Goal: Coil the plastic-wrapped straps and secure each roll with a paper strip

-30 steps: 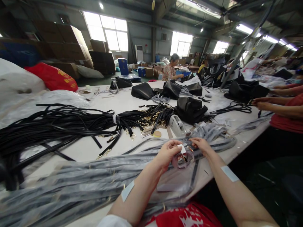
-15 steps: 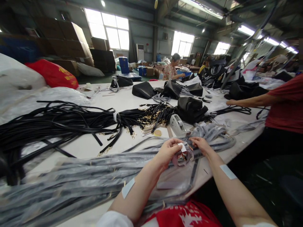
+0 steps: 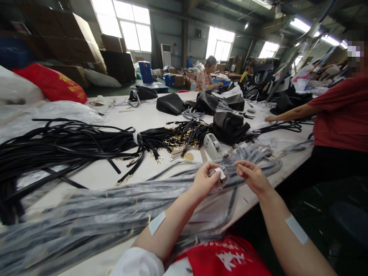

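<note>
My left hand point(image 3: 207, 177) is closed on the end of a plastic-wrapped strap, where a white tag point(image 3: 220, 173) and a bit of metal hardware show. To its right, my right hand point(image 3: 253, 177) is pinched, with the fingertips together; anything between them is too small to make out. Below and to the left of my hands lie long dark straps in clear plastic point(image 3: 115, 209). Just beyond my hands stands a grey-white tape dispenser point(image 3: 212, 146), with a round yellow roll point(image 3: 188, 156) beside it.
A large bundle of black straps point(image 3: 71, 142) with gold clips lies across the white table point(image 3: 155, 170). Black bags point(image 3: 171, 104) sit farther back. At the right, a person in a red shirt point(image 3: 342, 115) reaches over the table. Another person point(image 3: 205, 76) works at the back.
My right hand has moved away from my left, slightly up and to the right. The plastic loop below my left hand looks smaller. The whole view has shifted a little.
</note>
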A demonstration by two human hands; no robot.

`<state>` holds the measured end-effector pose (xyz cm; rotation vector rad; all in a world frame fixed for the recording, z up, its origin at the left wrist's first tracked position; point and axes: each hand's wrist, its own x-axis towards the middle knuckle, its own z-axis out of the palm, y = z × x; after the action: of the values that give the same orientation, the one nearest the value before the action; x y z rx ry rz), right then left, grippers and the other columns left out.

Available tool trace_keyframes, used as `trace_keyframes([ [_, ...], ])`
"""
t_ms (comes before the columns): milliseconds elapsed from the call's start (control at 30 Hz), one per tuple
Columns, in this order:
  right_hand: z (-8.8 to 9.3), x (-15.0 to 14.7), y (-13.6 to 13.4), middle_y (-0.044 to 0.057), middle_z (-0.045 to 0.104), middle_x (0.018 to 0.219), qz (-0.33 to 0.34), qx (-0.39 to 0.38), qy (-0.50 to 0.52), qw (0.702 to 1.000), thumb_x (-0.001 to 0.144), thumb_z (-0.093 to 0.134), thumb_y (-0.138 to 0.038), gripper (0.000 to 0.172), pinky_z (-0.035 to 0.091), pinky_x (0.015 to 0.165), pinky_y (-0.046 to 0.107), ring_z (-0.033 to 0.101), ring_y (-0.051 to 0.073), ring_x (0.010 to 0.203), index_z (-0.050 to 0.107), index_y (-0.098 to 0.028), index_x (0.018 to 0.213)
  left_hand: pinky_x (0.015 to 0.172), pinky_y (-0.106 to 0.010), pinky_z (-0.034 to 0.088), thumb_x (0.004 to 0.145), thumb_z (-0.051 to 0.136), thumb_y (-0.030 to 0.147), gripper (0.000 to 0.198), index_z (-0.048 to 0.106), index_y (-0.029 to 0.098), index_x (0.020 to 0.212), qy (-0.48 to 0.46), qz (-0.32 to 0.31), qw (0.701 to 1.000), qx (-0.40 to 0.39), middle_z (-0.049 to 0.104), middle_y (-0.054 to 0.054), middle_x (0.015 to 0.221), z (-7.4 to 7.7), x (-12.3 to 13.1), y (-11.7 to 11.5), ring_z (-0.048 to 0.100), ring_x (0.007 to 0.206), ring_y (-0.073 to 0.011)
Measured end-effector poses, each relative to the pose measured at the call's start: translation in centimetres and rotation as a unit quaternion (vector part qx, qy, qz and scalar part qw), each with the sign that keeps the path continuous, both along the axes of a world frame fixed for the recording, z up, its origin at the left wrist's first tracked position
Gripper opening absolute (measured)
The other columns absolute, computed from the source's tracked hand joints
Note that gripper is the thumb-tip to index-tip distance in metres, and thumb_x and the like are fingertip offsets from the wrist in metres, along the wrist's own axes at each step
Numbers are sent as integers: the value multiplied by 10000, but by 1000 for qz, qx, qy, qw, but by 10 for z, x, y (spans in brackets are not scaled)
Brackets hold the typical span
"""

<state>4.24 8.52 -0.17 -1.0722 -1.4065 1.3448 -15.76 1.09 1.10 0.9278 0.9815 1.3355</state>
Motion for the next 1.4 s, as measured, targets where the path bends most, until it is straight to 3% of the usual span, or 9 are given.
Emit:
trace_keyframes([
  [133, 27, -21, -34, -26, 532, 544, 70, 7, 35, 997, 748, 744, -416, 237, 363, 562, 261, 465, 130, 556, 735, -202, 849, 523, -200, 413, 730, 658, 295, 258, 573, 173, 940, 46, 31, 998, 30, 583, 24, 722, 3, 3, -3, 513, 548, -86],
  [267, 24, -36, -47, -23, 559, 553, 114, 6, 34, 993, 797, 717, -399, 220, 353, 580, 258, 459, 124, 553, 745, -194, 870, 524, -204, 424, 749, 645, 294, 253, 569, 181, 962, 61, 54, 995, 60, 609, -5, 815, 6, 0, -6, 522, 599, -101],
  [400, 18, -41, -48, -21, 577, 559, 113, -5, 36, 993, 796, 714, -424, 244, 354, 598, 257, 468, 122, 550, 742, -191, 863, 579, -211, 444, 784, 618, 266, 235, 557, 178, 993, 73, 68, 991, 89, 613, -23, 866, 5, -2, -6, 533, 645, -105],
  [700, 27, -42, -53, -18, 548, 504, 119, -7, 19, 993, 783, 693, -491, 318, 351, 570, 256, 455, 124, 516, 735, -177, 803, 601, -222, 446, 781, 647, 275, 253, 558, 193, 1003, 65, 66, 992, 87, 606, 1, 821, 0, -1, -5, 516, 591, -94],
  [967, 21, -52, -51, -44, 489, 435, 46, -21, -9, 999, 715, 763, -507, 380, 243, 451, 228, 363, 82, 422, 615, -178, 593, 667, -233, 457, 829, 600, 252, 226, 563, 194, 1044, 121, 82, 981, 126, 631, -36, 913, -4, 0, -7, 550, 668, -114],
  [1167, 18, -55, -52, -44, 503, 440, 30, -1, -32, 999, 727, 756, -515, 421, 277, 462, 226, 379, 82, 430, 557, -184, 558, 566, -223, 447, 885, 498, 357, 220, 583, 192, 1004, 43, 49, 993, 103, 620, -24, 837, -4, 1, -11, 552, 671, -137],
  [1267, 20, -52, -53, -27, 559, 497, 64, 0, -35, 997, 752, 738, -510, 387, 343, 505, 223, 450, 95, 484, 611, -176, 603, 601, -221, 454, 844, 588, 355, 208, 599, 179, 954, 86, 92, 985, 119, 627, -24, 806, -2, -2, -8, 567, 692, -138],
  [1400, 25, -48, -54, 15, 678, 685, 163, -20, -30, 986, 786, 718, -483, 323, 466, 662, 257, 582, 137, 654, 738, -175, 879, 531, -210, 421, 865, 580, 390, 223, 616, 171, 887, 121, 133, 979, 95, 596, 6, 665, 1, -10, -2, 529, 557, -112],
])
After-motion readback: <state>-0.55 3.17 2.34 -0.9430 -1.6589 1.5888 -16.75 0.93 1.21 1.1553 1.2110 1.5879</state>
